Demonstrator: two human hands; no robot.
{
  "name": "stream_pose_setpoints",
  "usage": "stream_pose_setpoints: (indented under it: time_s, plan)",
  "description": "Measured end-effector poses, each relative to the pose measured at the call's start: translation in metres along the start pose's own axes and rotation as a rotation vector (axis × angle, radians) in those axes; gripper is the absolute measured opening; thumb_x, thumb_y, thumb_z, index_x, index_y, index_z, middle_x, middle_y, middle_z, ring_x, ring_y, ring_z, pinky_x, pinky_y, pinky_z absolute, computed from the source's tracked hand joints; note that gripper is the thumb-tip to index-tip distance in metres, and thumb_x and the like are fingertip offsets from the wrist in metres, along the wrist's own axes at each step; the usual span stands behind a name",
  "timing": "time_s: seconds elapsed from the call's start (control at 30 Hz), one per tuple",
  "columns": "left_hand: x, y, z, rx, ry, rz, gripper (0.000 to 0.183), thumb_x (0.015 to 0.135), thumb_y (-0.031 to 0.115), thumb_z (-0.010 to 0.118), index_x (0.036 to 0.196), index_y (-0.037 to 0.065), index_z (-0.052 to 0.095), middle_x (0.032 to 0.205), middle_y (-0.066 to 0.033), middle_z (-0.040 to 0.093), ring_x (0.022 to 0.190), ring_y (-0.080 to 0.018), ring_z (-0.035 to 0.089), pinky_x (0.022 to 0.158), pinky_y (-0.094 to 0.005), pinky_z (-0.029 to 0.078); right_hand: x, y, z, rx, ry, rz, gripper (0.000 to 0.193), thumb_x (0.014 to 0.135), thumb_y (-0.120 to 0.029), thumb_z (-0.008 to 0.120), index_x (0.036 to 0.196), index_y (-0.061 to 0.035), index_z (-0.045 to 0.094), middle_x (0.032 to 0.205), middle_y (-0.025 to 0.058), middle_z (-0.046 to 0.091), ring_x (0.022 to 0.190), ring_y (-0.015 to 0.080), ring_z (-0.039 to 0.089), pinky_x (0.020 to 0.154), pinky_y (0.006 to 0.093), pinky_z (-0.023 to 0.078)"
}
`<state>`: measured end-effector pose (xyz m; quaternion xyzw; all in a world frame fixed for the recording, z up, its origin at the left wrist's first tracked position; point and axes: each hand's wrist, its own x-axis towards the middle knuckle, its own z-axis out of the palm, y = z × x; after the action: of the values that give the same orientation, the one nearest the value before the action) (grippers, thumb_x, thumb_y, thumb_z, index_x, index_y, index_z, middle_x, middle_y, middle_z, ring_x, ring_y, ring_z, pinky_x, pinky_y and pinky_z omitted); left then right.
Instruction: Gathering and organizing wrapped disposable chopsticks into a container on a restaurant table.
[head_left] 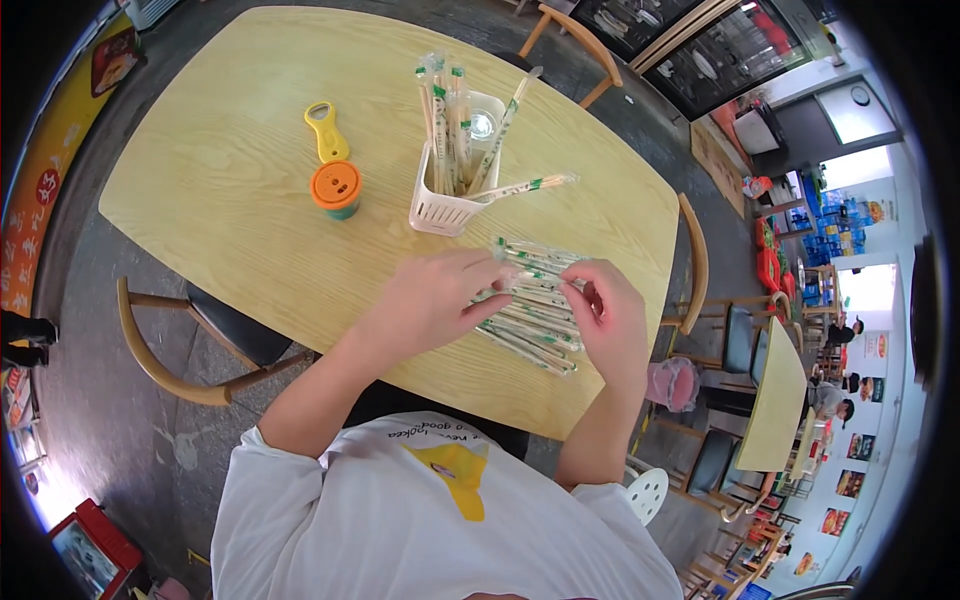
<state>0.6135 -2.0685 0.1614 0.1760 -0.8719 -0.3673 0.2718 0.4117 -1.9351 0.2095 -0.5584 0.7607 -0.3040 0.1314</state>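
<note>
A pile of paired chopsticks [535,335] in clear, green-printed wrappers lies on the pale wooden table in front of me. Over its left end, my left hand [440,300] is closed, thumb and fingers pinching the end of a wrapped pair. My right hand [608,310] curls at the opposite end, its fingertips closed on the wrapped chopsticks there. Just beyond the pile stands a white slotted plastic holder [437,215]. Several wrapped chopsticks [452,125] stand upright in it, and one pair leans out low to the right. The fingers partly hide the pile's far side.
Left of the holder are an orange-lidded toothpick jar [336,184] and a yellow bottle opener [326,132]. Wooden chairs [225,385] surround the table [250,60]. At right stand a pink bin [673,384] and another table [775,400], with people farther back.
</note>
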Motion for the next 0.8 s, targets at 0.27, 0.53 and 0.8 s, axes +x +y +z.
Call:
stream_pose_setpoints:
  time_s: [0.27, 0.53, 0.8]
  plan:
    - [0.018, 0.014, -0.015, -0.159, 0.284, 0.271, 0.023, 0.085, 0.007, 0.083, 0.106, 0.007, 0.074, 0.099, -0.0076, 0.073, 0.085, -0.0258, 0.071, 0.07, -0.0355, 0.057, 0.014, -0.046, 0.015, 0.76, 0.114, -0.261, 0.042, 0.094, 0.011, 0.068, 0.134, -0.0002, 0.06, 0.101, 0.0073, 0.068, 0.076, 0.0135, 0.067, 0.064, 0.026, 0.055]
    - [0.044, 0.021, -0.061, 0.015, 0.453, 0.366, 0.02, 0.082, 0.007, 0.082, 0.099, 0.009, 0.073, 0.09, -0.0053, 0.073, 0.075, -0.0249, 0.07, 0.064, -0.035, 0.056, 0.061, -0.089, 0.002, 0.616, 0.197, -0.576, 0.08, 0.097, 0.014, 0.057, 0.165, -0.0065, 0.02, 0.108, 0.0178, 0.07, 0.074, 0.017, 0.067, 0.062, 0.0264, 0.056]
    - [0.057, 0.001, -0.082, 0.477, 0.547, 0.329, 0.014, 0.084, 0.011, 0.081, 0.094, 0.011, 0.072, 0.082, -0.0019, 0.071, 0.074, -0.0222, 0.069, 0.062, -0.0353, 0.055, 0.097, -0.089, 0.019, 0.427, 0.276, -0.712, 0.037, 0.094, 0.005, 0.068, 0.129, -0.0073, 0.068, 0.097, 0.0107, 0.069, 0.08, 0.0226, 0.07, 0.066, 0.0304, 0.058]
